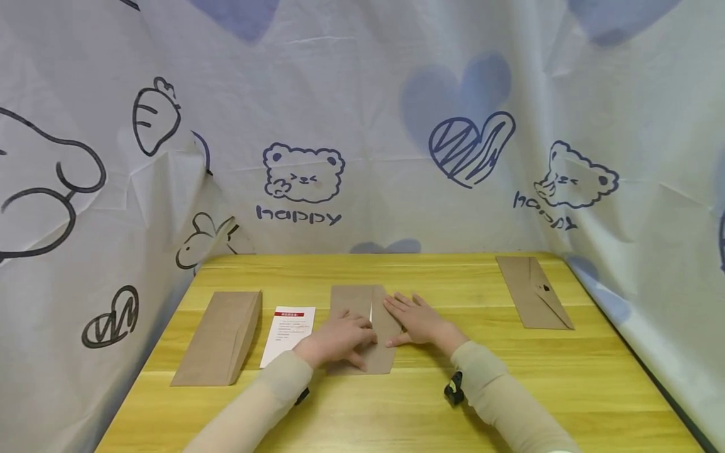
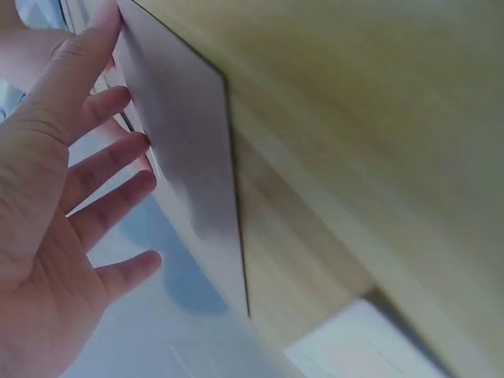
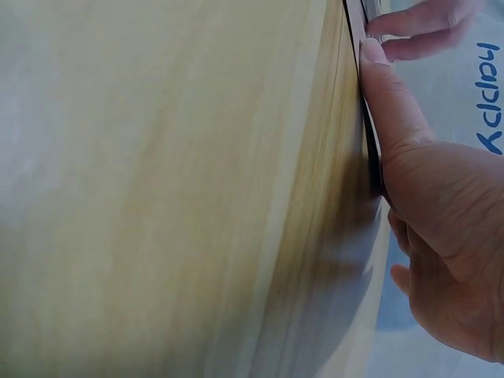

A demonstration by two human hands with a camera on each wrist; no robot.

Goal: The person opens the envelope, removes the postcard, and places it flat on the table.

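A brown paper envelope [image 1: 352,299] lies flat on the table in the middle of the head view, with a thin white slit along its flap seam. My left hand [image 1: 342,340] rests on its lower left part, fingers loosely bent. On the right edge of the same envelope my right hand [image 1: 418,322] presses down with spread, straight fingers. In the left wrist view, the fingertips touch the envelope [image 2: 181,126] and nothing is pinched. Seen from the right wrist, the thumb lies along the envelope's edge [image 3: 368,134]; the other fingers are partly hidden.
A white printed card [image 1: 290,330] with a red heading lies left of the envelope. Farther left is a thicker brown envelope [image 1: 212,340]. At the back right lies another brown envelope [image 1: 523,289] with a small dark mark. Patterned cloth [image 1: 374,126] surrounds the wooden table [image 1: 396,415].
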